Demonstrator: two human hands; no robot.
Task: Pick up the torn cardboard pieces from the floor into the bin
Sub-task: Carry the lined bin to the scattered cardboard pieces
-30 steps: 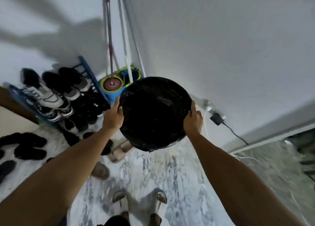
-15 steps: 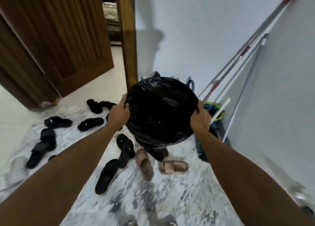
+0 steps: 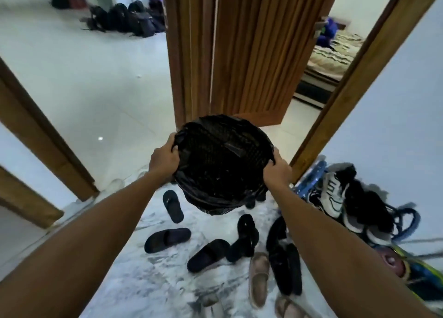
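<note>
A round bin [image 3: 221,164] lined with a black plastic bag is held in the air in front of me, over the floor. My left hand [image 3: 164,158] grips its left rim. My right hand [image 3: 276,171] grips its right rim. The inside of the bin looks dark; I cannot tell what lies in it. No torn cardboard pieces are visible on the floor in this view.
Several black slippers [image 3: 167,239] and beige sandals [image 3: 259,278] lie scattered on the marble floor below. A shoe rack with sneakers [image 3: 333,193] stands at the right. A wooden door [image 3: 242,49] and door frames are ahead; backpacks [image 3: 124,20] line the far wall.
The view has swung left from the wall corner with the mop bucket to the doorways. Both hands have kept hold of the bin throughout.
</note>
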